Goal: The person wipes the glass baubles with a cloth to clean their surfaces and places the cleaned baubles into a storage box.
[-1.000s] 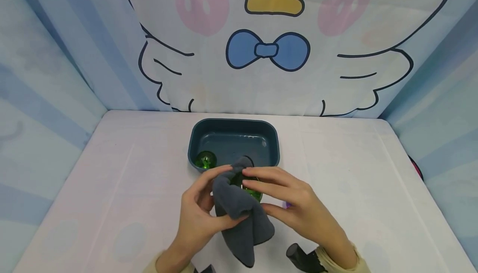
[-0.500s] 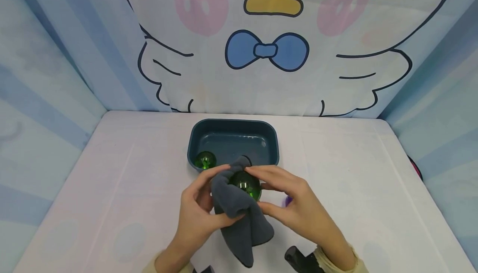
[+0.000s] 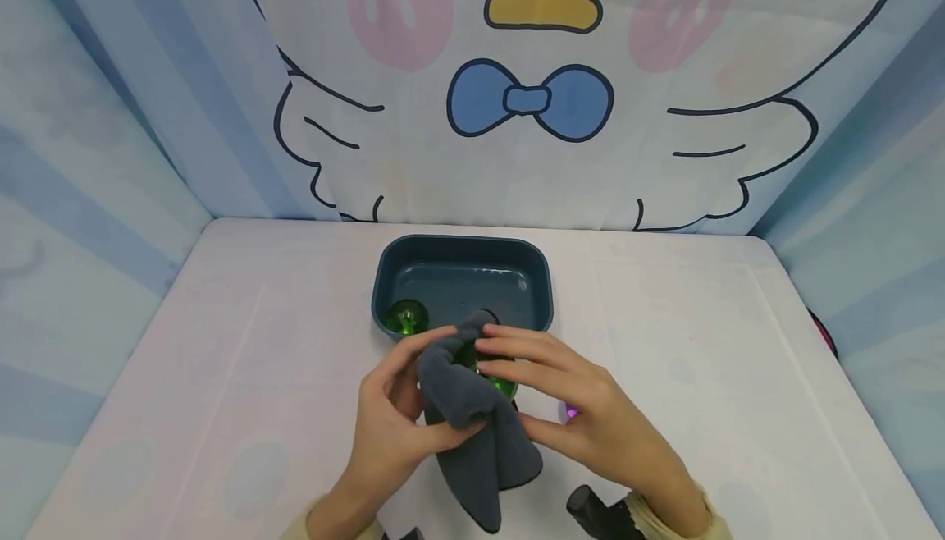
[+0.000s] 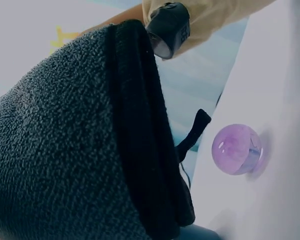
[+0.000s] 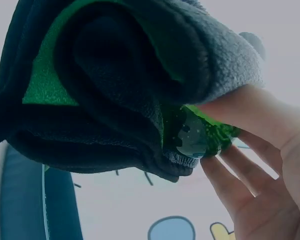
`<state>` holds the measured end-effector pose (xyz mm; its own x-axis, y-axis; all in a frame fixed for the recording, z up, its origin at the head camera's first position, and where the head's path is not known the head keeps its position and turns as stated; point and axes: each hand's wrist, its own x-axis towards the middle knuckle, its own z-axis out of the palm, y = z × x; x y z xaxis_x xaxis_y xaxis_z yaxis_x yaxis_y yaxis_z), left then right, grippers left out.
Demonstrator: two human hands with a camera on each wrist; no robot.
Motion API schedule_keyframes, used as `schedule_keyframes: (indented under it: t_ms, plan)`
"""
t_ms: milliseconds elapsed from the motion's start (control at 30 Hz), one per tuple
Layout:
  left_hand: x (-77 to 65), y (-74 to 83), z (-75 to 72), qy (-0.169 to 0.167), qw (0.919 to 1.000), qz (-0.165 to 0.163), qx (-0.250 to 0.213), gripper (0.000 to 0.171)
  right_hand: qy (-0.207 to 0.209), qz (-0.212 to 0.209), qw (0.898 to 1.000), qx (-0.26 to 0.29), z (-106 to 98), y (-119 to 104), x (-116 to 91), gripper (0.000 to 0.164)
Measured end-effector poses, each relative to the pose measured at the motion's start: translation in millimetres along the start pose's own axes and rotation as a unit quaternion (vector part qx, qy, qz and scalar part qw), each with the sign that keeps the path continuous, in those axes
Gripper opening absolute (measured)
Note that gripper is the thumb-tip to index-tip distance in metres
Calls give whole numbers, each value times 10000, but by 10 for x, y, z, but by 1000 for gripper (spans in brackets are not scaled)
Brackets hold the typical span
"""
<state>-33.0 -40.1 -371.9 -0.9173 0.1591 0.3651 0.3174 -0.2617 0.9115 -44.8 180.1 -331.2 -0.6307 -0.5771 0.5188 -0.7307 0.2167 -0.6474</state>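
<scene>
My left hand (image 3: 399, 417) grips a dark grey cloth (image 3: 472, 409), thumb on its near side. Folded inside the cloth is a green glass ball (image 3: 505, 386), partly hidden. Fingers of my right hand (image 3: 583, 400) lie over the ball, with the thumb lower down at its near side. In the right wrist view, the same green glass ball (image 5: 205, 135) sits between thumb and fingers at the cloth's edge. The cloth (image 5: 125, 80) shows dark trim and a green inner side there. Its fuzzy outer face fills much of the left wrist view.
A dark blue rectangular tub (image 3: 472, 273) stands just beyond the hands. Another green glass ball (image 3: 407, 317) lies in its near left corner. On the white table (image 3: 221, 376), a purple glass ball (image 4: 235, 150) rests to the right, mostly behind my right hand in the head view.
Half a second ago my right fingers held the ball by its right side, baring its face. They have moved back left over it. The left hand keeps its grip on the cloth.
</scene>
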Motion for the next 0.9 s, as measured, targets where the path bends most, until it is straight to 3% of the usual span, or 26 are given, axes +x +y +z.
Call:
schedule_keyframes:
  t_ms: [200,333,433,600,733,900]
  plan:
    - [-5,8,13,21,9999,-90,69,72,39,-169,9998,80,1,26,-6,38]
    - [-8,11,15,-12,9998,-9,210,74,181,-138,9995,207,6,38,-14,50]
    - [-16,14,17,-49,9995,115,298,76,349,303,9969,638,19,12,-15,60]
    - [-10,19,24,-74,9995,102,274,75,550,1279,9832,1182,30,-54,-18,57]
    - [3,11,21,-85,9999,30,107,73,450,1370,9854,910,25,-61,-18,58]
    - [1,5,7,-55,10000,-15,-25,72,283,1007,9940,321,-1,-63,-14,64]
